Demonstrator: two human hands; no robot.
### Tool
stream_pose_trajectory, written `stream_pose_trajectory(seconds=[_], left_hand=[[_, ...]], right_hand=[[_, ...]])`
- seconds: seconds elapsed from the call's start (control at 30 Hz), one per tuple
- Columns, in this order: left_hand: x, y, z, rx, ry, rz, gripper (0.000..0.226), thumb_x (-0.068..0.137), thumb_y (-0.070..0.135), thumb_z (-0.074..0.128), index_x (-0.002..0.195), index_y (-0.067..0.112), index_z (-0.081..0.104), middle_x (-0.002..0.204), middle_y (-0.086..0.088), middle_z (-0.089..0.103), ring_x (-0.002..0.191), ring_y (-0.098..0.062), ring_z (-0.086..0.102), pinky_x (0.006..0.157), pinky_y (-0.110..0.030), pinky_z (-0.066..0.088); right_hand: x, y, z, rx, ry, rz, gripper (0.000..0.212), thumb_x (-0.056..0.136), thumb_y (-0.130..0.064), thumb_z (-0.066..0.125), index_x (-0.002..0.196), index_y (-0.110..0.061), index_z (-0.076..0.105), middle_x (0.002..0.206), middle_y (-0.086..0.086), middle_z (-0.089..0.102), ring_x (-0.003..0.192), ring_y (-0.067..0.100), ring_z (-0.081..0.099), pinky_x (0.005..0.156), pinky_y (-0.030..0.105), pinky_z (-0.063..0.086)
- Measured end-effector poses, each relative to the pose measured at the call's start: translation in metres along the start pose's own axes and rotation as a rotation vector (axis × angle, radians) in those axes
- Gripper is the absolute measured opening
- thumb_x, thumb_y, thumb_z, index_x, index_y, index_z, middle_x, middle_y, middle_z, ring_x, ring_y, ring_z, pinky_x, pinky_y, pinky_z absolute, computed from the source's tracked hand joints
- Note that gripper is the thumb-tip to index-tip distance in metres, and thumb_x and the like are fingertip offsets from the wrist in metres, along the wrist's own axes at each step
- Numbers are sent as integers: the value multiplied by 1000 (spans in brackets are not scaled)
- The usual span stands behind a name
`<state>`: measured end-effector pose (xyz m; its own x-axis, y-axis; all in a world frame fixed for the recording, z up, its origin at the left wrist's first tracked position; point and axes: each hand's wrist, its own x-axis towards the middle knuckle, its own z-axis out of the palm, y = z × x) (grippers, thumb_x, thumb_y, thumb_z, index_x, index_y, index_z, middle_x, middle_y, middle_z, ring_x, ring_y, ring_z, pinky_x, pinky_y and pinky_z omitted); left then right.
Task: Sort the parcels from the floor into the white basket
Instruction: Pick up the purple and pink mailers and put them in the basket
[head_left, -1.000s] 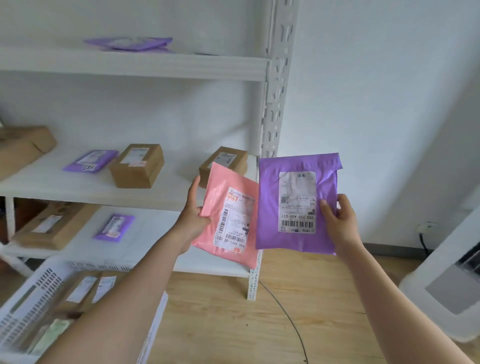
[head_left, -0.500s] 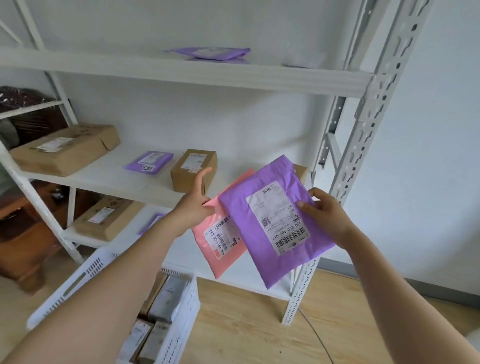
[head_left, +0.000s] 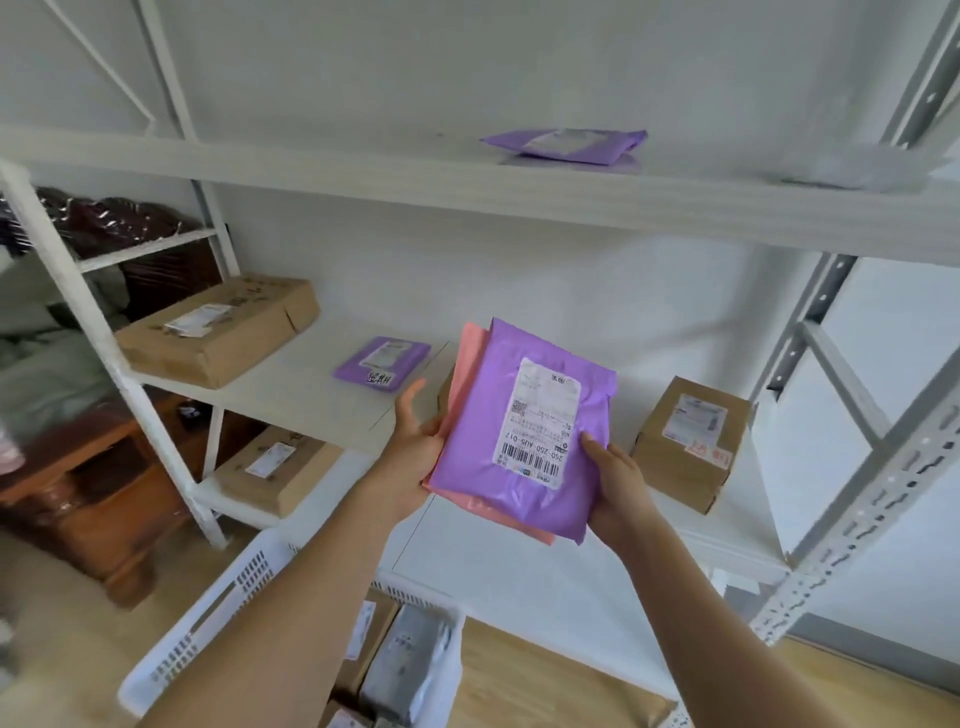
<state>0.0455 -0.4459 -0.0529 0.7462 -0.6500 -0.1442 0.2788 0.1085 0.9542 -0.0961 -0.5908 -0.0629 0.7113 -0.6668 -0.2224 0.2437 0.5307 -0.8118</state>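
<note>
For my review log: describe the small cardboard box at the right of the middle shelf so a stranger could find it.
On the white rack's middle shelf, look right of the held purple mailer. The small box there is squarish; the long box lies far left.

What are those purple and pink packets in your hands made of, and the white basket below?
The purple mailer looks like thin plastic film: it is glossy and wrinkled, with a paper label. The pink mailer behind it seems to be similar film, though less of it shows. The white basket looks like rigid moulded plastic with slotted walls.
</note>
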Motion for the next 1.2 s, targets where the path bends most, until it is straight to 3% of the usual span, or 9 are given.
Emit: stream_pose_trajectory(seconds=[0.23, 0.33, 0.43, 0.5, 0.63, 0.8, 0.9, 1.03, 1.2], left_hand=[[44, 17, -80, 145, -39, -114, 39, 92, 41, 52, 123, 43, 29, 95, 0, 62, 72, -12, 58, 59, -24, 44], [58, 25, -123, 337, -194, -117, 72, 83, 34, 68, 131, 43, 15, 120, 0, 58, 96, -15, 63, 70, -32, 53], [69, 34, -168, 673, -254, 36, 98, 78, 7, 72, 138, 37, 1, 142, -9, 41, 120, -29, 51, 101, -46, 42], [76, 46, -196, 783, -238, 104, 100, 78, 3, 71, 140, 36, -1, 136, -9, 46, 109, -31, 57, 96, -44, 45], [84, 67, -238, 1119, -417, 166, 108, 74, 3, 74, 143, 37, -2, 74, -7, 51, 80, -33, 59, 65, -30, 47], [84, 72, -256, 1391, -710, 192, 114, 70, 8, 80, 144, 38, -2, 105, -25, 62, 90, -25, 59, 77, -26, 43], [80, 69, -261, 1435, -791, 162, 116, 69, 10, 81, 142, 43, -3, 97, -17, 62, 83, -23, 60, 59, -23, 40], [73, 61, -277, 1463, -797, 178, 117, 69, 8, 80, 141, 48, -3, 60, 3, 45, 51, -8, 44, 47, -21, 32], [61, 46, -314, 1487, -583, 313, 108, 74, 17, 76, 139, 53, -2, 96, -6, 66, 78, -19, 61, 69, -33, 51]], right_hand=[[28, 50, 66, -190, 238, -100, 21, 89, -5, 56, 72, -9, 46, 77, 12, 59, 67, 21, 57, 68, 36, 52], [33, 82, 100, -218, 320, -156, 24, 87, -6, 60, 70, -12, 44, 72, 7, 56, 63, 17, 54, 59, 30, 51], [33, 117, 134, -262, 315, -198, 21, 85, -2, 62, 84, -14, 45, 80, 3, 55, 68, 15, 55, 56, 22, 52], [30, 135, 150, -357, 308, -233, 42, 81, 3, 64, 106, -18, 38, 93, -1, 53, 77, 13, 55, 61, 20, 50], [18, 150, 170, -936, 410, -494, 91, 66, 1, 78, 139, -13, 25, 136, 7, 38, 121, 25, 41, 103, 36, 35], [12, 166, 197, -1571, 33, -322, 112, 65, -24, 81, 148, -25, 5, 146, -2, 37, 138, 21, 26, 112, 44, 12], [9, 182, 204, -1692, -70, -101, 108, 71, -33, 76, 147, -26, 0, 135, 1, 51, 134, 17, 34, 113, 43, 4], [-2, 202, 211, -1617, -176, -18, 84, 77, -25, 72, 144, -24, 20, 99, 3, 61, 92, 24, 55, 86, 29, 36], [-11, 237, 222, -1434, -126, -88, 65, 77, -8, 68, 134, -24, 41, 83, 1, 61, 77, 21, 52, 68, 16, 35]])
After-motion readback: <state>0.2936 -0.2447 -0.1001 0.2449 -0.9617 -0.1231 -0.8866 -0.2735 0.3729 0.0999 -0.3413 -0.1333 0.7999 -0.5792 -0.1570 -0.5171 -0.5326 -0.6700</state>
